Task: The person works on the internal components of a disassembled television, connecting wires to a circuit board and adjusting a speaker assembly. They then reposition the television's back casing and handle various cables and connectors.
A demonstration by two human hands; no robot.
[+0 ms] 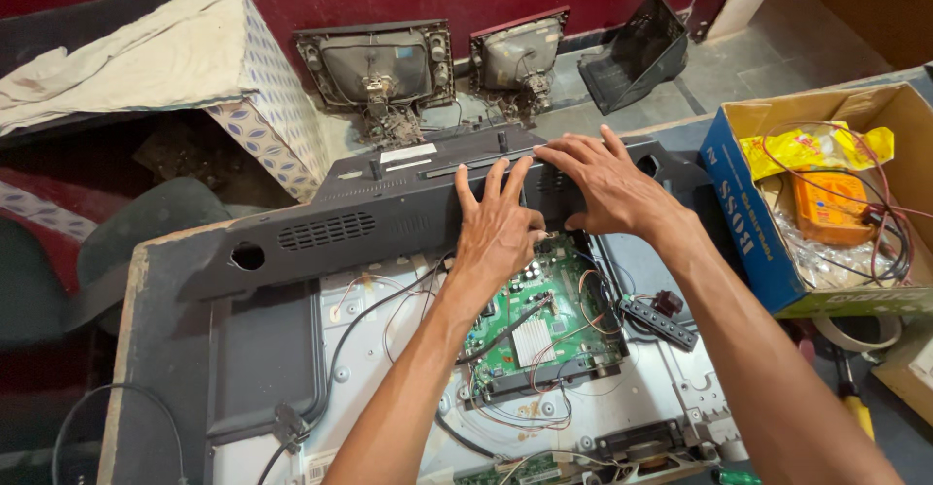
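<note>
Both hands rest on the black plastic back cover (389, 218), which lies tilted over the top part of an opened television (622, 398) on the tabletop (160, 349). The left hand (498, 225) lies flat with open grip; the right hand (604, 186) also presses flat, fingers spread. Below them sits a green circuit board (544, 325). A cardboard box (748, 203) stands at right.

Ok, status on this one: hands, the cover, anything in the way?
Left hand and right hand flat on the black back cover, fingers spread. Cover tilted up over the green circuit board. Loose wires underneath.
</note>
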